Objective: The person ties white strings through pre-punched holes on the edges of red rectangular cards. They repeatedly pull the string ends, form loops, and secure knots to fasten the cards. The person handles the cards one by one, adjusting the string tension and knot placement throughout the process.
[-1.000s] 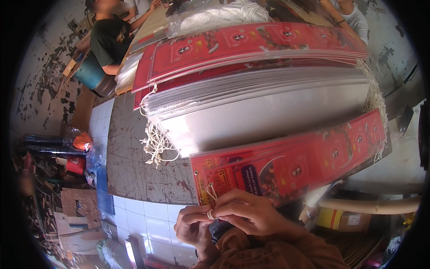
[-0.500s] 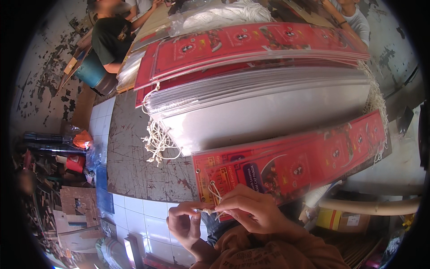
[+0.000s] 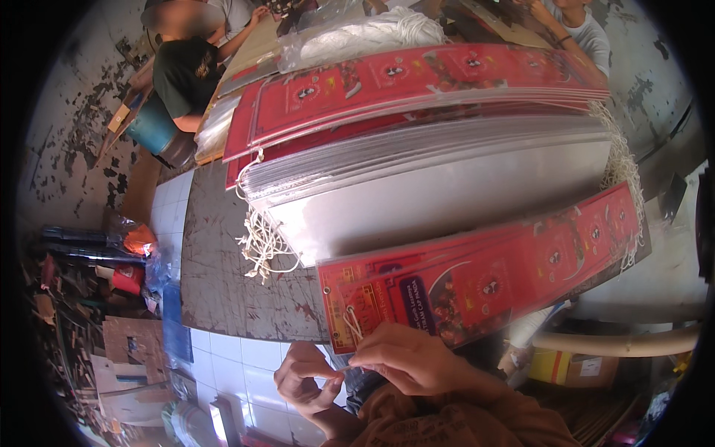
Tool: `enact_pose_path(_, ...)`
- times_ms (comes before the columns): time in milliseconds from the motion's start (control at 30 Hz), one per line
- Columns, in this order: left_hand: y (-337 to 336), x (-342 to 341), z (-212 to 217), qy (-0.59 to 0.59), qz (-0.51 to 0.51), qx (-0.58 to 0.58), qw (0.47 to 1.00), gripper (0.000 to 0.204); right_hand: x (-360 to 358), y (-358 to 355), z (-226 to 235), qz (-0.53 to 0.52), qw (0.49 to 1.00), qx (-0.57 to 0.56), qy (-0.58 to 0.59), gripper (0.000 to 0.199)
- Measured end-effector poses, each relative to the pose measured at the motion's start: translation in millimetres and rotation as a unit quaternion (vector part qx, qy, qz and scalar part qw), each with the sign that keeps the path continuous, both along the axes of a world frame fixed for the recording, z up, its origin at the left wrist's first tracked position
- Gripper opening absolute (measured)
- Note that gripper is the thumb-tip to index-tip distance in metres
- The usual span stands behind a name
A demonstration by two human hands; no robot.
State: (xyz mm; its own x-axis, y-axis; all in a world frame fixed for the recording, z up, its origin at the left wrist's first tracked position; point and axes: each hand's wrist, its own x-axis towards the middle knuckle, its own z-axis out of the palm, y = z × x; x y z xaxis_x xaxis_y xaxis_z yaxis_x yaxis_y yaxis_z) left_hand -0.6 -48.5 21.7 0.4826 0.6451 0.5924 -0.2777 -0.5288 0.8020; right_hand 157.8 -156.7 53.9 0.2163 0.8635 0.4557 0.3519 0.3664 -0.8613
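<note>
**Cord pinched at the end of a red banner**

A dark worktable [image 3: 223,290] is seen beyond both hands, with white tiling along its near edge. Well beyond the hands, a thick stack of clear-sleeved sheets [image 3: 447,186] is piled on it, topped by red printed banners [image 3: 417,78], and a bunch of loose white cords [image 3: 261,242] hangs from the stack's left end. Just above the hands, a long red banner [image 3: 484,276] is laid slantwise, its near end reaching the right hand. The right hand [image 3: 406,361] is curled, its fingertips pressed together on a thin white cord [image 3: 351,328] at the banner's punched corner. Just left of it, the left hand [image 3: 305,376] is closed, thumb and forefinger pinching the same cord's end.
</note>
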Motion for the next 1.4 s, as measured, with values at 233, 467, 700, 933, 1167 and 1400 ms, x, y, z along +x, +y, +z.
enact_pose_path(233,6.1,-0.9,-1.7,-0.128,0.152,-0.069,0.978,0.042,-2.5,-35.2,-4.5,-0.118,0.895,0.034,-0.430,0.033)
enact_pose_path(467,13.3,-1.5,-6.1,-0.138,0.253,-0.092,0.953,0.038,24.5,-89.9,-4.9,-0.166,0.855,-0.128,-0.474,0.037)
enact_pose_path(700,20.2,-18.5,-7.3,-0.183,0.292,-0.127,0.930,0.017,52.6,-105.3,16.5,-0.233,0.843,-0.108,-0.474,0.025)
enact_pose_path(933,19.9,-23.3,-8.8,-0.168,0.244,-0.165,0.941,0.023,87.6,-32.8,57.2,-0.322,0.818,-0.030,-0.476,0.025)
enact_pose_path(1167,17.2,-26.3,-8.9,-0.121,0.261,-0.184,0.940,0.025,106.8,16.9,45.6,-0.270,0.835,-0.079,-0.473,0.031)
enact_pose_path(1400,14.2,-16.4,-10.0,-0.100,0.253,-0.189,0.943,0.020,92.1,11.4,35.4,-0.373,0.727,-0.205,-0.539,0.062)
